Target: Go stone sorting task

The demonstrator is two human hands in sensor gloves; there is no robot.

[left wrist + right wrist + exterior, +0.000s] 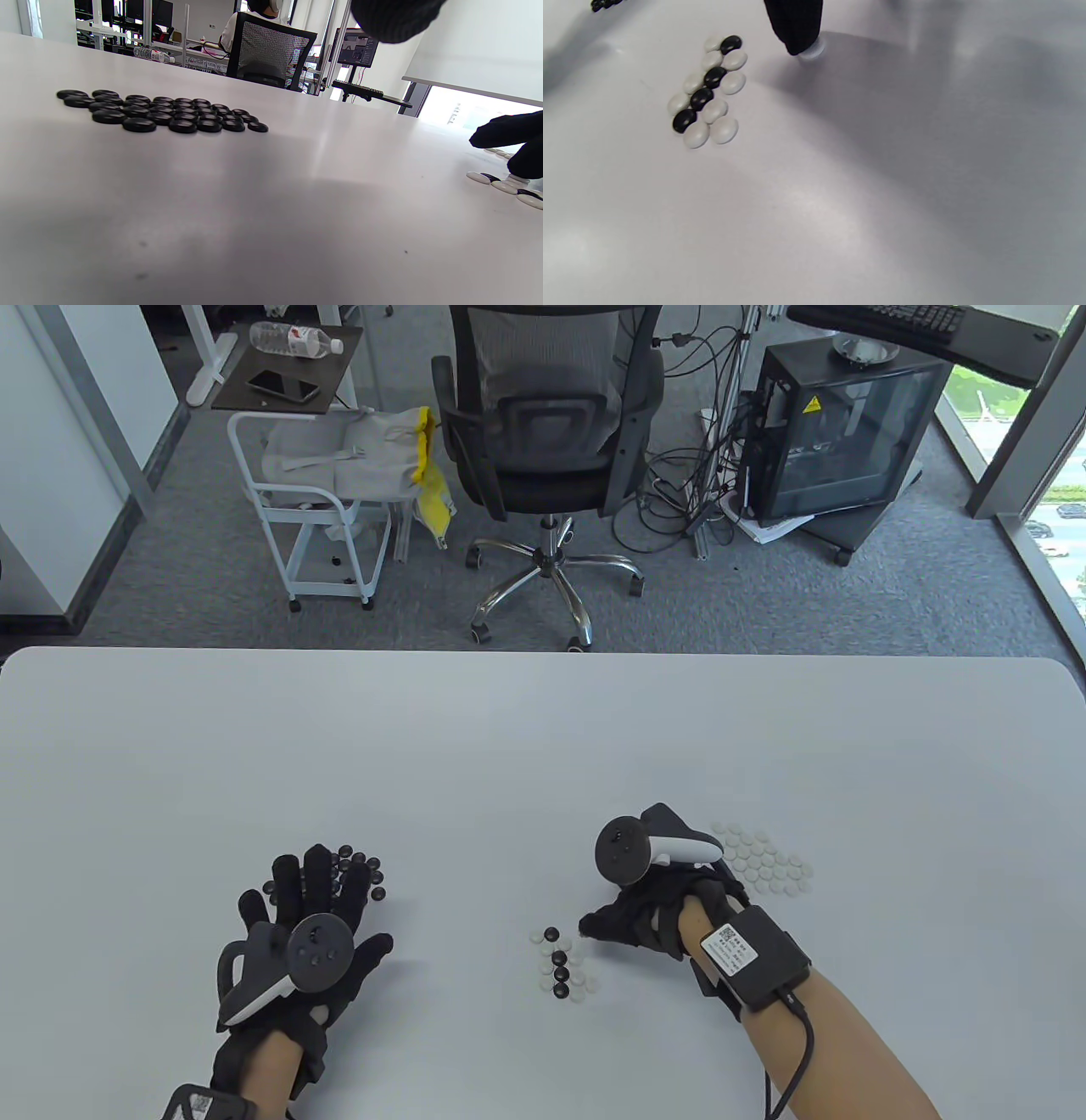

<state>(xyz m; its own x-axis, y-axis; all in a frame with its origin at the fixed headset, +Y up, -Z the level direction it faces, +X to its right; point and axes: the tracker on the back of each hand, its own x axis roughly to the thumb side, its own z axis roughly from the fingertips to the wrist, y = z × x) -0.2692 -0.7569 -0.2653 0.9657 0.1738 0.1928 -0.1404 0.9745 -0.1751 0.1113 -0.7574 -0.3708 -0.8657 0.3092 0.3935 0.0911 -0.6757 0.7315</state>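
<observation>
We see a white table [526, 729] across the lower frame, grey carpet [891, 602] beyond, a black mesh office chair [543, 415] top centre, a white cart [322, 500] upper left, a black computer case [840, 432] upper right, daylight at the right edge.

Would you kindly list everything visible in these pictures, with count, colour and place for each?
Mixed stones: a small cluster, four black among about nine white, table centre, unsorted.
Black stone pile: many, black, table left, beyond the left hand's fingers.
White stone pile: many, white, table right, beyond the right hand.
Single white stone: one, white, under a right fingertip, apart from the cluster.
Table: one, white.
Office chair: one, black, behind the table.
Cart: one, white, back left, holding grey cloth.
Computer case: one, black, back right.
Left hand: black glove, fingers spread flat.
Right hand: black glove, fingertip on the single stone.
</observation>
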